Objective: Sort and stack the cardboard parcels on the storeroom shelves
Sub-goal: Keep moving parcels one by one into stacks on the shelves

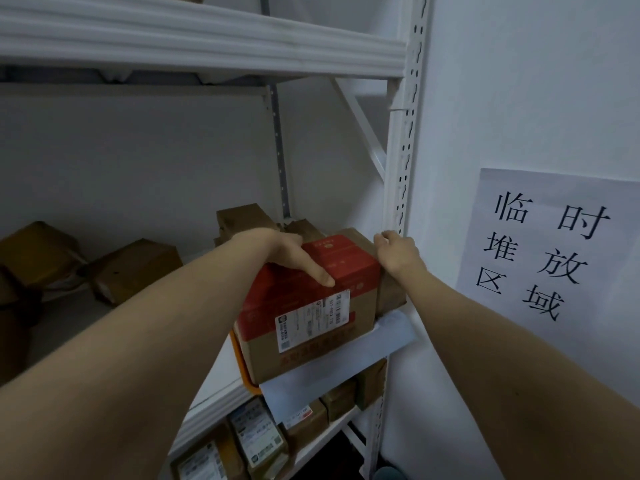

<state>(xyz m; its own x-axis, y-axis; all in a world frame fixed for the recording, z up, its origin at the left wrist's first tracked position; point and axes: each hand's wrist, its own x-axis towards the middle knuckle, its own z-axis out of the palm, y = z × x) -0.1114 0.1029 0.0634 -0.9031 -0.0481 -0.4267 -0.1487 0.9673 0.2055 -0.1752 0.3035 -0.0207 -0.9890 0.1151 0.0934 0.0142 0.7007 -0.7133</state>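
- Your left hand [294,258] lies flat on top of the red box [311,299], fingers [320,273] spread across its lid and pointing toward the label [311,317]. They press down, not wrapped around anything, which reads as steadying or sliding the box, not lifting it.
- Your right hand [398,252] sits just past the box's far right corner, its fingers curled over the brown parcel [391,292] wedged between the box and the upright [401,161]. Whether those fingers actually grip that parcel or only rest on it, you cannot tell from here.
- The red box stands on the middle shelf [214,389], at its right end under your left fingers, resting on a white sheet [346,368] that overhangs the shelf edge. It is turned slightly askew to that edge.
- More brown parcels lie beyond your left fingertips toward the wall, and two others [131,268] well off to your left, loose and tilted.
- Judging by the hold, you are squaring the box against its neighbours so the stack sits tight to the upright.
- Mind the overhanging sheet: pushing the box could drag it.
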